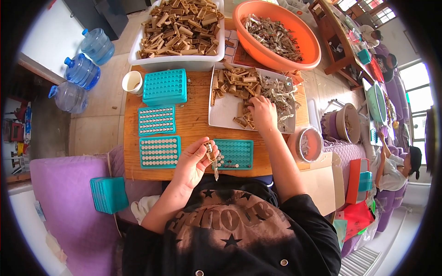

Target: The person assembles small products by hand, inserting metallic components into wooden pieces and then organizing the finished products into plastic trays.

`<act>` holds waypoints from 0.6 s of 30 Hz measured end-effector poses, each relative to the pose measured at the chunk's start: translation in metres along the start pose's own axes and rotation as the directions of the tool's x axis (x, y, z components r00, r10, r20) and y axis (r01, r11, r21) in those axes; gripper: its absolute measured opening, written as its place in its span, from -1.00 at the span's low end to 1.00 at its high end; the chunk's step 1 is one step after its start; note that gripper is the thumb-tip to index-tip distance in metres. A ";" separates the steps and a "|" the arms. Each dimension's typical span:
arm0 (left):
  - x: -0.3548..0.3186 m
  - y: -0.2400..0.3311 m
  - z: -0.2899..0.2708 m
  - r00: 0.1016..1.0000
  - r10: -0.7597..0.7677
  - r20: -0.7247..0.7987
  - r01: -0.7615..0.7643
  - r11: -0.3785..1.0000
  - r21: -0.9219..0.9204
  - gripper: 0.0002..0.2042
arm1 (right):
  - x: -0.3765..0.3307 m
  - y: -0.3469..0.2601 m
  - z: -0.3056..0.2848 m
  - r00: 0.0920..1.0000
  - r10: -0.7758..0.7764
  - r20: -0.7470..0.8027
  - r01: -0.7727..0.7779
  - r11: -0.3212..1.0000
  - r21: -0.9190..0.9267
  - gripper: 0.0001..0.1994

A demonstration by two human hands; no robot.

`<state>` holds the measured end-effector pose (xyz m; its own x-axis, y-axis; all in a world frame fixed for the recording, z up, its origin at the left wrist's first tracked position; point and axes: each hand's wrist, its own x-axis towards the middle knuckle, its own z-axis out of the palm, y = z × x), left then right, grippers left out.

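My left hand [189,163] pinches a small tan plastic housing [210,151], with a crinkled clear-and-silvery strip [216,170] hanging below it. Just right of it lies a turquoise tray [237,149], partly filled with small round metal pieces. My right hand [263,116] reaches into a shallow white box [223,118]. Its fingers are bent down among tan housings [237,80], and their tips are hidden. Silvery strips with small parts [281,94] fill the box's right side. Left of my left hand stand two turquoise trays [142,152] [142,120] with rows of silvery round parts.
Stacked turquoise trays [165,86] and a cream cup [132,83] stand at the table's left. Behind are a white tub [138,50] of tan housings and an orange basin [313,53] of strips. A clear round container [307,144] is at the right edge. Another person [393,168] sits far right.
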<state>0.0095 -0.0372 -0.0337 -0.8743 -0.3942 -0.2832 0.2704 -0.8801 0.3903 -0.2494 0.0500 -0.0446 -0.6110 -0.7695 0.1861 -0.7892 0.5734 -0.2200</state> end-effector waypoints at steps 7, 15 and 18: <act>0.002 0.001 0.008 0.999 0.016 -0.044 -0.016 1.000 0.002 -0.73 | -0.035 -0.028 -0.032 0.954 0.188 0.234 -0.296 0.457 0.839 -0.68; 0.008 -0.004 0.019 0.982 0.173 -0.077 -0.173 0.985 0.006 -0.77 | -0.092 -0.088 -0.052 0.962 0.017 0.274 -0.268 0.278 0.923 -0.89; 0.006 -0.004 0.026 0.977 0.197 -0.078 -0.196 0.980 0.018 -0.79 | -0.092 -0.102 -0.057 1.000 -0.010 -0.021 0.023 0.657 0.754 -0.84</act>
<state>-0.0072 -0.0290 -0.0141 -0.7697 -0.5794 -0.2682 0.4296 -0.7807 0.4538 -0.1164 0.0780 0.0155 -0.6039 -0.7693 0.2086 -0.4852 0.1471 -0.8620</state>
